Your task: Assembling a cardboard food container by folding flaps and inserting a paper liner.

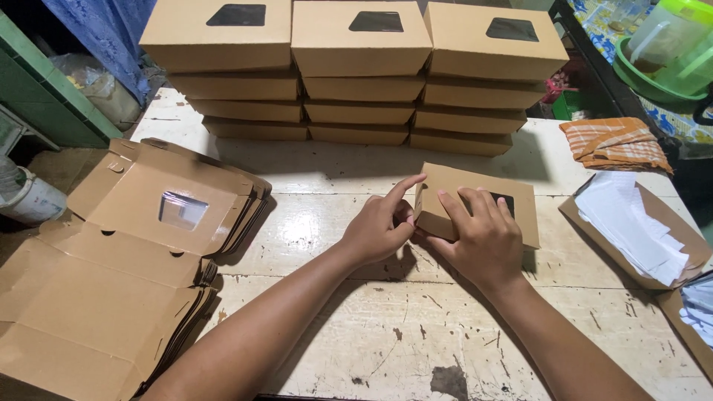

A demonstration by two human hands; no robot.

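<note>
A small brown cardboard box [460, 189] with a dark window in its lid rests on the worn white table [356, 327], tilted up toward me. My right hand [481, 239] lies over its near side, fingers spread on the lid. My left hand [382, 223] presses at the box's left corner, index finger stretched along the top edge.
Three stacks of finished window boxes [360, 70] stand at the back of the table. A pile of flat unfolded boxes [141, 245] lies at the left. At the right sit an open box of white paper sheets [631, 223] and an orange striped cloth [615, 142].
</note>
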